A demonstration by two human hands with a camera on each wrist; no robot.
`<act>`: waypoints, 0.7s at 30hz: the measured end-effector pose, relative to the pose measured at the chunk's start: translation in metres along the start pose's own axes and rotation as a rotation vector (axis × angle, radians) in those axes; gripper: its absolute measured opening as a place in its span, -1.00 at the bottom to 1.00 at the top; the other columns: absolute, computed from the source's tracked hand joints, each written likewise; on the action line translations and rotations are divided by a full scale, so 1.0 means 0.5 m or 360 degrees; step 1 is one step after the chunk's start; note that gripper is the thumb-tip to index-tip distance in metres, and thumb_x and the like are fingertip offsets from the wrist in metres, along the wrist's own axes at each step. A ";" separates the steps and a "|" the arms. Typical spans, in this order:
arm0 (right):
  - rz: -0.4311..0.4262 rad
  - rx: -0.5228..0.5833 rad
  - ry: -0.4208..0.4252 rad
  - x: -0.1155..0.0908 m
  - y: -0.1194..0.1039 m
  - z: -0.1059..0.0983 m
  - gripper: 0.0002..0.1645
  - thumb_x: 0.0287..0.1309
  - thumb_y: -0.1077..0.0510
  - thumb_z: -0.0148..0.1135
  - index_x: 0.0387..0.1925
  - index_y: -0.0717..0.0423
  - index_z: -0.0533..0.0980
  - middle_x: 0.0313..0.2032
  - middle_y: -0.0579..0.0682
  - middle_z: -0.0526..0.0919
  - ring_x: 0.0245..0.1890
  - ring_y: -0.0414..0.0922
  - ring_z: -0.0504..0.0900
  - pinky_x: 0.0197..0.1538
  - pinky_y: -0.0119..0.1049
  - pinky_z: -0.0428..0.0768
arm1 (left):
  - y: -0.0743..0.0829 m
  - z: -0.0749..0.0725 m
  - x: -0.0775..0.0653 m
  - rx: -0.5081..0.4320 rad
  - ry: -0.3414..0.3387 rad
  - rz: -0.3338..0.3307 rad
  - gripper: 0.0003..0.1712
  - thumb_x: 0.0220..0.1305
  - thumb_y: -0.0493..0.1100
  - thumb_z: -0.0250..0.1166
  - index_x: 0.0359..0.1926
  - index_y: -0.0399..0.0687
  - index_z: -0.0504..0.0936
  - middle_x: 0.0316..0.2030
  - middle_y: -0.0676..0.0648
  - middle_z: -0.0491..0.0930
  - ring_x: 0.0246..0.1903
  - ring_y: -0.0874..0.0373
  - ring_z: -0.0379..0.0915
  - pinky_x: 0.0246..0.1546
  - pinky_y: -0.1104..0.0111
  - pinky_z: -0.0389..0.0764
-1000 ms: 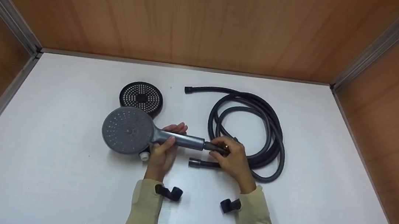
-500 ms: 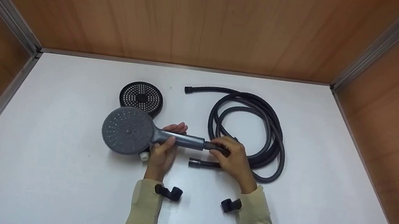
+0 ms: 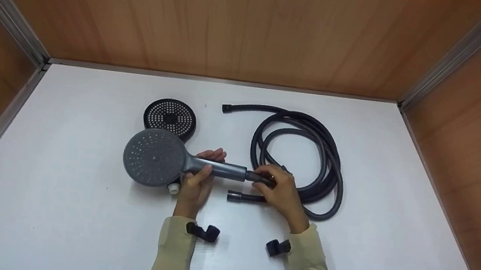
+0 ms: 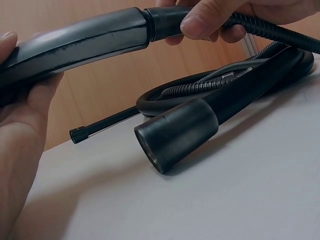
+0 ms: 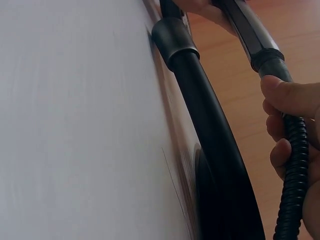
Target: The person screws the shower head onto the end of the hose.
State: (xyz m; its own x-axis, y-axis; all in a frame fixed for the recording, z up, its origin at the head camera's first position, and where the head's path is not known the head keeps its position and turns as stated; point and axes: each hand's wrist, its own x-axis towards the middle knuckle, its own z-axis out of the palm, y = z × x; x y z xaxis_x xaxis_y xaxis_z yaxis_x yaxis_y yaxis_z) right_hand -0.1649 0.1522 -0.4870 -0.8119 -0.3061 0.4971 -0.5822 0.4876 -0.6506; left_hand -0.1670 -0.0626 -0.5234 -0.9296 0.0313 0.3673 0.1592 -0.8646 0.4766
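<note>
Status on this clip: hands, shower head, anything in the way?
Left hand holds shower head by handle. Right hand pinches hose connector at handle's end; tightness unclear. Loose hose end nearby, seemingly clear.

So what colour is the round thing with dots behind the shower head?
The round thing is black with pale dots, clearest in the head view.

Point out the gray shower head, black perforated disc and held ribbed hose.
Gray shower head (image 3: 154,157): head view, spray face.
Black perforated disc (image 3: 170,118): head view, face center.
Held ribbed hose (image 5: 293,190): right wrist view, ridged length.
</note>
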 end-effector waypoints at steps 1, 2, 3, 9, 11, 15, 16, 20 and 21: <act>0.0004 0.0008 -0.0002 0.000 -0.001 -0.001 -0.65 -0.20 0.35 0.48 -0.28 0.20 0.58 -0.31 0.08 0.69 -0.27 -0.05 0.65 -0.13 -0.17 0.63 | 0.000 0.000 0.000 -0.0008 0.0001 0.0000 -0.65 0.23 -0.49 0.10 0.01 -0.21 0.54 0.00 -0.18 0.64 0.08 0.01 0.55 0.26 0.26 0.44; 0.0009 0.0020 -0.0003 0.001 -0.002 -0.002 -0.66 -0.20 0.35 0.48 -0.28 0.20 0.58 -0.31 0.07 0.69 -0.26 -0.05 0.65 -0.13 -0.18 0.63 | 0.000 0.000 0.000 -0.0010 0.0001 0.0000 -0.65 0.23 -0.50 0.09 0.01 -0.21 0.54 0.00 -0.18 0.64 0.08 0.01 0.55 0.26 0.26 0.43; 0.0009 0.0027 -0.0002 0.001 -0.002 -0.003 -0.66 -0.19 0.35 0.48 -0.28 0.19 0.59 -0.30 0.06 0.69 -0.26 -0.06 0.65 -0.13 -0.19 0.63 | 0.000 -0.001 0.001 -0.0015 0.0001 -0.0001 -0.65 0.23 -0.50 0.09 0.01 -0.22 0.54 0.00 -0.18 0.64 0.08 0.00 0.55 0.26 0.26 0.43; -0.0003 0.0055 -0.0026 -0.001 0.001 -0.005 -0.70 -0.12 0.30 0.46 -0.25 0.20 0.62 -0.26 0.05 0.70 -0.21 -0.07 0.66 -0.05 -0.21 0.63 | 0.000 0.002 -0.002 -0.0032 0.0036 -0.0012 -0.64 0.21 -0.53 0.08 0.00 -0.23 0.55 0.00 -0.19 0.64 0.08 -0.01 0.56 0.26 0.25 0.44; -0.0004 0.0055 -0.0039 -0.003 0.001 -0.006 -0.71 -0.09 0.27 0.45 -0.23 0.20 0.63 -0.25 0.05 0.70 -0.20 -0.07 0.66 -0.04 -0.20 0.62 | 0.000 0.001 -0.004 -0.0034 0.0040 -0.0010 -0.64 0.21 -0.52 0.08 0.00 -0.22 0.54 0.00 -0.20 0.64 0.07 -0.01 0.56 0.26 0.25 0.44; 0.0002 0.0048 -0.0036 -0.003 0.001 -0.005 -0.62 -0.16 0.26 0.49 -0.20 0.20 0.59 -0.27 0.05 0.69 -0.26 -0.08 0.65 -0.12 -0.21 0.62 | -0.001 0.001 -0.004 -0.0038 0.0028 -0.0009 -0.64 0.22 -0.51 0.08 0.01 -0.22 0.54 0.01 -0.20 0.64 0.08 -0.01 0.55 0.26 0.25 0.43; 0.0010 0.0046 -0.0031 -0.003 0.001 -0.005 -0.59 -0.19 0.28 0.50 -0.20 0.20 0.57 -0.29 0.05 0.69 -0.29 -0.08 0.65 -0.16 -0.22 0.62 | -0.001 0.000 -0.003 -0.0033 0.0023 -0.0009 -0.64 0.22 -0.51 0.08 0.01 -0.22 0.54 0.01 -0.19 0.63 0.08 -0.01 0.55 0.26 0.25 0.43; 0.0057 0.0040 -0.0020 0.001 -0.003 -0.005 -0.56 -0.27 0.35 0.52 -0.26 0.20 0.53 -0.34 0.06 0.67 -0.35 -0.10 0.62 -0.25 -0.26 0.61 | 0.001 0.001 -0.001 -0.0020 0.0018 -0.0017 -0.65 0.23 -0.50 0.09 0.02 -0.22 0.54 0.01 -0.19 0.64 0.09 -0.01 0.55 0.26 0.25 0.44; 0.0068 0.0037 -0.0019 0.002 -0.004 -0.006 -0.58 -0.26 0.36 0.51 -0.27 0.20 0.54 -0.34 0.06 0.67 -0.35 -0.10 0.61 -0.25 -0.26 0.61 | 0.001 0.000 0.000 -0.0011 0.0014 -0.0018 -0.65 0.24 -0.49 0.09 0.02 -0.22 0.53 0.01 -0.18 0.64 0.09 0.00 0.55 0.26 0.25 0.44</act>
State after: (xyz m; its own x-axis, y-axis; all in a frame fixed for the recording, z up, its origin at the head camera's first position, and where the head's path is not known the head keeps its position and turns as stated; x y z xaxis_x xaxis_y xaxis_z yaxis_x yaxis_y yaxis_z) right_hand -0.1644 0.1532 -0.4837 -0.8365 -0.2954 0.4616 -0.5476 0.4817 -0.6842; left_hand -0.1667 -0.0630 -0.5231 -0.9342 0.0367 0.3548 0.1463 -0.8677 0.4750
